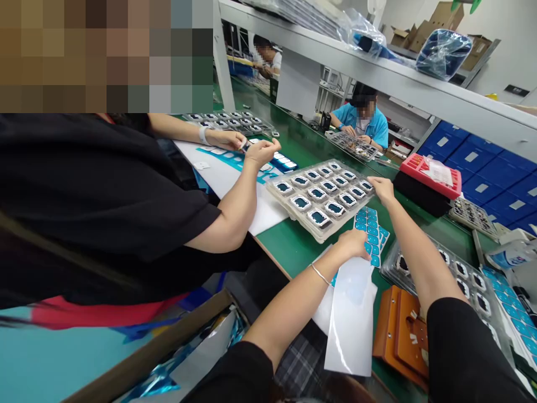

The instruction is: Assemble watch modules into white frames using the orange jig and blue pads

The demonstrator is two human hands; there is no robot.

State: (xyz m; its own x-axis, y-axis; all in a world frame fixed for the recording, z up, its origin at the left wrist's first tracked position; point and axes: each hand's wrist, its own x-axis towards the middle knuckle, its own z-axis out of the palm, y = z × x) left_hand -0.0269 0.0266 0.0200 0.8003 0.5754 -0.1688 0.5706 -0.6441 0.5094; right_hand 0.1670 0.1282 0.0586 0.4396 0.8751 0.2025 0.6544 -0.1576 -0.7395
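A clear plastic tray (322,235) carries rows of dark, white-framed parts (334,209), angled over the green worktop (274,246). Blue-celled sheets (372,230) overlap just beside it; a long, glossy white strip (350,330) extends nearer.

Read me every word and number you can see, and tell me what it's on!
No word or number is clear enough to read.
Bottle label: blue marks, too blurred.
White labels on blue bins: too small.
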